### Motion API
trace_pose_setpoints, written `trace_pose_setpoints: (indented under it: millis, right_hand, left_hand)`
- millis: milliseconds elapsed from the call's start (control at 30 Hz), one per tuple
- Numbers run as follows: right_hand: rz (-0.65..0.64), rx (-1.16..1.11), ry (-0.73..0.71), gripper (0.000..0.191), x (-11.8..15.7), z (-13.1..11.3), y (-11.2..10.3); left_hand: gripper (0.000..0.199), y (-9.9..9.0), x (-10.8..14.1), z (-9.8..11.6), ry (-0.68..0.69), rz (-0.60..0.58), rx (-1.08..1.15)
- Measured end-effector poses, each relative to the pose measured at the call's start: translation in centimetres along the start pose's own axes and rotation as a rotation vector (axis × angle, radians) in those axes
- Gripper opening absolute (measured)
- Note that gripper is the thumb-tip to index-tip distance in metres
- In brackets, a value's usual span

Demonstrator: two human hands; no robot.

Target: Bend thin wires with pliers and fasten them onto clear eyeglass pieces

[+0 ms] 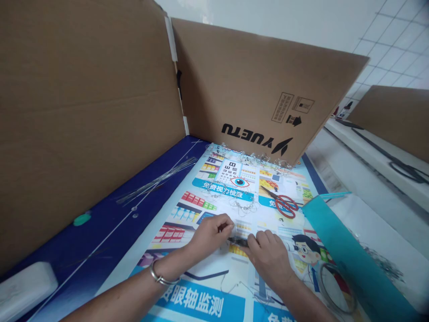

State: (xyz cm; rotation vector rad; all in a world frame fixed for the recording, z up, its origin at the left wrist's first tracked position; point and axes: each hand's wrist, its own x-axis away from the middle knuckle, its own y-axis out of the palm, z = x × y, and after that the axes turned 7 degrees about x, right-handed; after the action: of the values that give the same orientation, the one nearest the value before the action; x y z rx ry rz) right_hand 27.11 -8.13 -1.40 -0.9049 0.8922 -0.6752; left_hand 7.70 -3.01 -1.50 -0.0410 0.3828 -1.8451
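Observation:
My left hand (214, 230), with a metal bangle (162, 275) on its wrist, is closed in a pinch over the printed sheet (201, 268). What it pinches looks like a thin wire, faint and mostly hidden by the fingers. My right hand (270, 252) is wrapped round dark pliers (238, 242), their tips pointing left to just below my left fingertips. Beyond the hands lies a beaded wire piece (246, 206). Red-handled scissors (283, 205) rest open to the right of it. Thin loose wires (231, 286) lie near my right wrist.
Cardboard walls (234, 80) stand at the left and back, with several wire pieces (261, 159) along the back one. Long straight wires (161, 179) lie on the left. A teal-edged box (355, 250) and a wire coil (337, 286) are at right. A white object (28, 286) sits lower left.

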Motion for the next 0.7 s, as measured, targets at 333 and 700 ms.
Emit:
trace_pose_setpoints:
  millis: [333,700]
  right_hand:
    - [-0.069,-0.038,0.011,0.022,0.05,0.0,0.34]
    - [-0.201,-0.142,0.054,0.019,0.28,-0.36,0.77]
  left_hand:
    - [0.014,-0.17,-0.08,0.16,0.019,-0.05,-0.076]
    - [0.014,-0.3,0.09,0.09,0.143,-0.097,-0.181]
